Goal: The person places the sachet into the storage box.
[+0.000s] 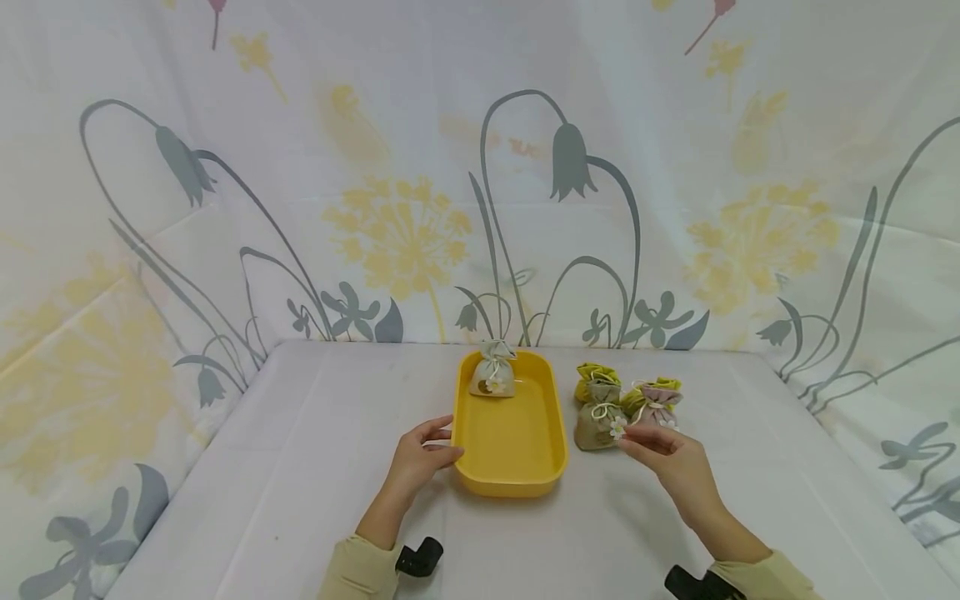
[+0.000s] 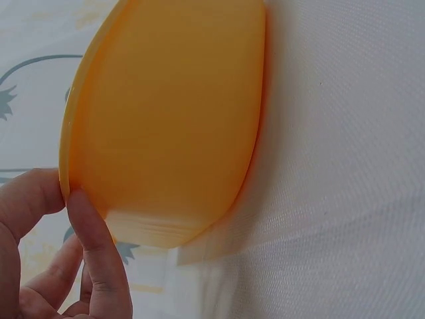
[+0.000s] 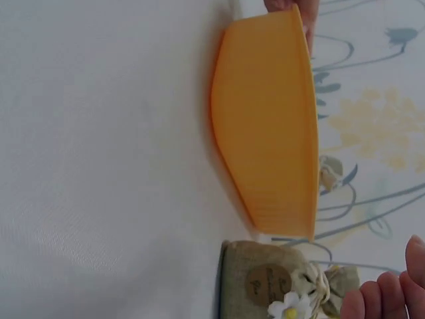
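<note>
Your left hand: pinching left rim of yellow tray | your right hand: fingertips near olive-brown pouch, right of tray; can't tell if gripping | pale pouch: inside, far end

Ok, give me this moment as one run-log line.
left hand: pinching yellow tray by rim | right hand: near grey-green bag, no grip visible | pale bag: inside tray, far end | pink bag: outside tray
</note>
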`<state>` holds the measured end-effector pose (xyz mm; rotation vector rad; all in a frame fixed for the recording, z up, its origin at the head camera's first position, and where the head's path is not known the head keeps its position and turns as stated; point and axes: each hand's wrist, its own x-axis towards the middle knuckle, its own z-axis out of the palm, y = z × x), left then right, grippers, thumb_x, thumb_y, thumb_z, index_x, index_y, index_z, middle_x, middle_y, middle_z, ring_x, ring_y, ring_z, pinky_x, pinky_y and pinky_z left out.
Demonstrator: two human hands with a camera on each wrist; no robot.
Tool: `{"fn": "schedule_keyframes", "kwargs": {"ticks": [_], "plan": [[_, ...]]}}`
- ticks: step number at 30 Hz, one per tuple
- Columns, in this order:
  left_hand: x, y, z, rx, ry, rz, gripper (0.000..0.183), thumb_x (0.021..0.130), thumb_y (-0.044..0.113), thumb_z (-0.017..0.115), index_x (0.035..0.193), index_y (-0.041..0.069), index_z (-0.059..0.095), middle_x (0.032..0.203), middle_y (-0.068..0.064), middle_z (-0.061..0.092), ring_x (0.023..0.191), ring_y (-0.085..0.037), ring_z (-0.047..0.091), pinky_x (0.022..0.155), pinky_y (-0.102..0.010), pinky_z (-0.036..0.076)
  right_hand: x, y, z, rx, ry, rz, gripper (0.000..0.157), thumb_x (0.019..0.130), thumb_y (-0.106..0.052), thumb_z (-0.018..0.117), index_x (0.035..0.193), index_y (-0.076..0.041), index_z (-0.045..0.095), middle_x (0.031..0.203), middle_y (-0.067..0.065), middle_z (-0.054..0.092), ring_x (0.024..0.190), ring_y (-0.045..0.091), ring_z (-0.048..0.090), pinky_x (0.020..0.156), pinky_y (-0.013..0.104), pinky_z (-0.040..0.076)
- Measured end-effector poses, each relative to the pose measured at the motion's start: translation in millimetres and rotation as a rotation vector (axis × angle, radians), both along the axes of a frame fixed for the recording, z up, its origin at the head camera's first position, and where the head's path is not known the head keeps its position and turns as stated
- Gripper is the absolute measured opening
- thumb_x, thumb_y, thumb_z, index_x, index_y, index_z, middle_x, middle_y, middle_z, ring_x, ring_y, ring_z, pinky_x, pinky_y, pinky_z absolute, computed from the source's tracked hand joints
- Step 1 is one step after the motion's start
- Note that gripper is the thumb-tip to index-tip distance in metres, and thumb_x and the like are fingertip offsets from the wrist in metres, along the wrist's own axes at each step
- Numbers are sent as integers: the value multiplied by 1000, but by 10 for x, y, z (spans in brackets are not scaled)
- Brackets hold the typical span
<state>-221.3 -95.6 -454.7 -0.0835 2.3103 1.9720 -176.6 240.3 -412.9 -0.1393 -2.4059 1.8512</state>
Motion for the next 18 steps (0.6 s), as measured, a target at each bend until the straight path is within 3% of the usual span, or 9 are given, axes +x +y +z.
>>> {"fn": "schedule_keyframes", "kwargs": {"ticks": [11,18], "plan": [[0,-4,0,7,5,-4,54,78,5,72,129,1,54,109,-15,56,83,-17,59,70,-30,55,-16,272,5,44,40,-92,47,82,-21,72,114,11,60,92,-15,66,85,-6,58,73,11,47],[-3,-2,-3,15,-1,1,54,78,5,73,128,2,54,110,-17,56,83,-17,59,70,-30,55,-75,397,-50,82,43,-128,47,83,-25,71,114,9,61,87,-18,66,82,-6,58,71,9,46]]}}
